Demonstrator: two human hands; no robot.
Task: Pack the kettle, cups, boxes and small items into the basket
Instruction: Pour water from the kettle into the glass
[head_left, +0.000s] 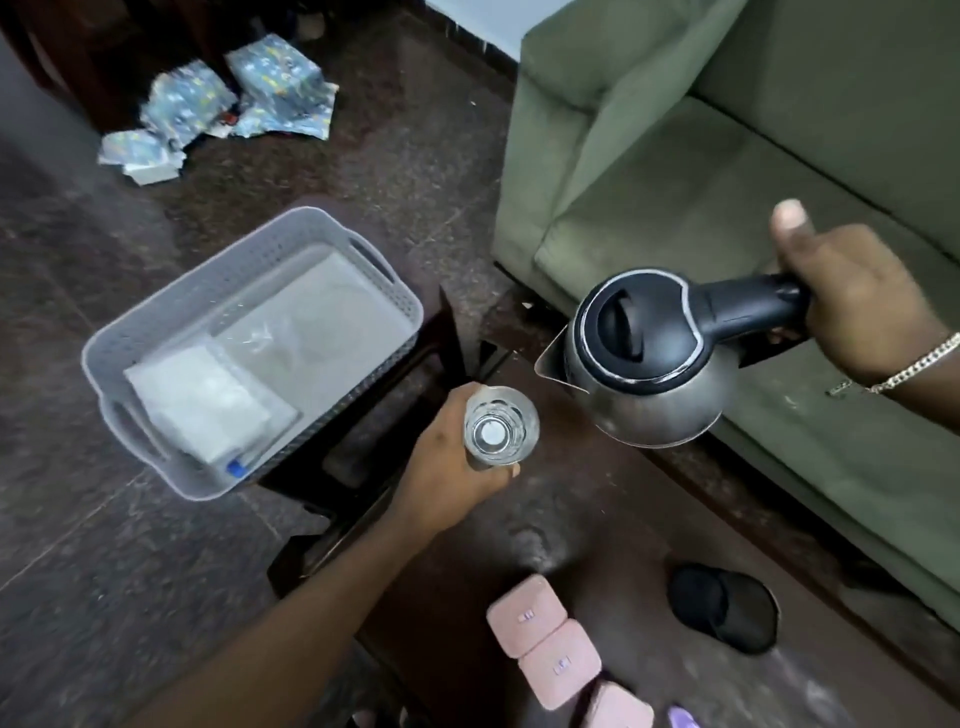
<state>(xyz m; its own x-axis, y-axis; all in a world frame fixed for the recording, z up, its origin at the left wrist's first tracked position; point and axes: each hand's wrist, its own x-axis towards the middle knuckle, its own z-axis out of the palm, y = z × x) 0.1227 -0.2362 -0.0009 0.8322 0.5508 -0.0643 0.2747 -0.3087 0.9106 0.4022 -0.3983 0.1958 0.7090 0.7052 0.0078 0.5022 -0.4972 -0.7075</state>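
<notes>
My right hand (857, 306) grips the black handle of a steel kettle (654, 364), held in the air above the table's far edge, spout pointing left. My left hand (447, 467) is wrapped around a clear glass cup (500, 431), upright, just left of the kettle. The grey perforated basket (156, 322) stands to the left on a dark stool; inside lie a white packet (200, 402) and clear plastic wrapping. Several pink boxes (543, 642) sit on the dark table near the bottom edge.
A green sofa (727, 182) fills the right side, close behind the kettle. A black slipper-like item (724, 613) lies on the table at lower right. Crumpled patterned wrapping paper (218, 104) lies on the dark floor at the back left.
</notes>
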